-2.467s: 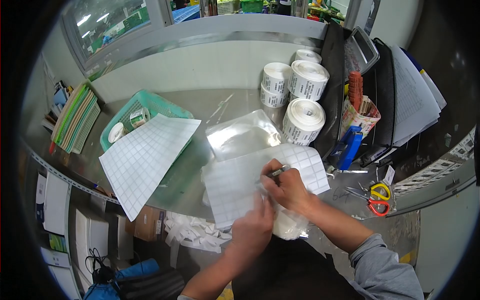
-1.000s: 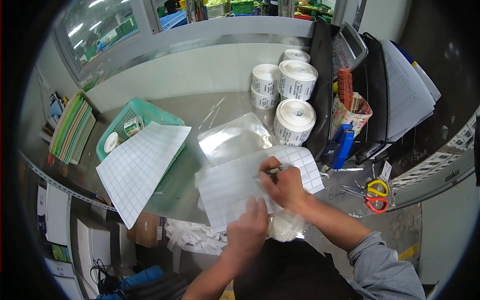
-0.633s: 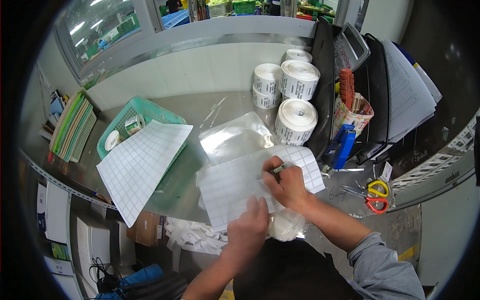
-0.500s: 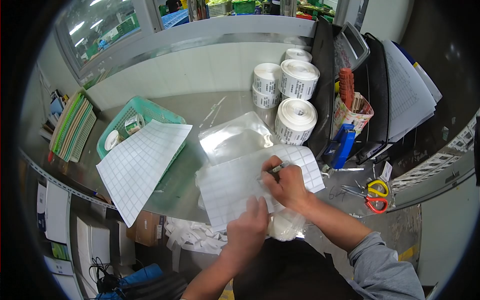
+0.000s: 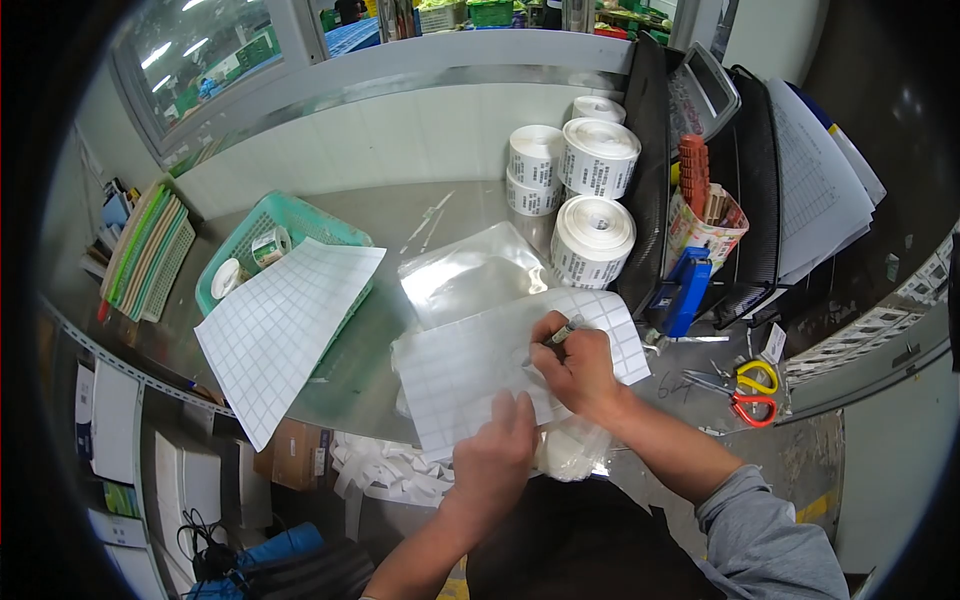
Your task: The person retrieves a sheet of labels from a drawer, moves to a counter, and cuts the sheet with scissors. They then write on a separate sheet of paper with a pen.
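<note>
A white sheet with a faint grid (image 5: 450, 375) lies on clear plastic bags (image 5: 480, 270) at the front of the metal table. My right hand (image 5: 580, 370) grips a marker (image 5: 563, 332), its tip down at the sheet. On the sheet's lower edge rests my left hand (image 5: 495, 450), fingers stretched out and flat, holding nothing. Another gridded sheet (image 5: 285, 335) lies over a green basket (image 5: 225, 255) to the left, in which two small rolls show.
Label rolls (image 5: 592, 235) stand in stacks behind the bags. To the right are a black file rack (image 5: 755, 180), a blue stapler (image 5: 687, 290) and scissors with yellow and red handles (image 5: 752, 408). Green and tan folders (image 5: 145, 255) lean at the far left.
My right hand has shifted very slightly to the right with the marker. My left hand stays on the sheet.
</note>
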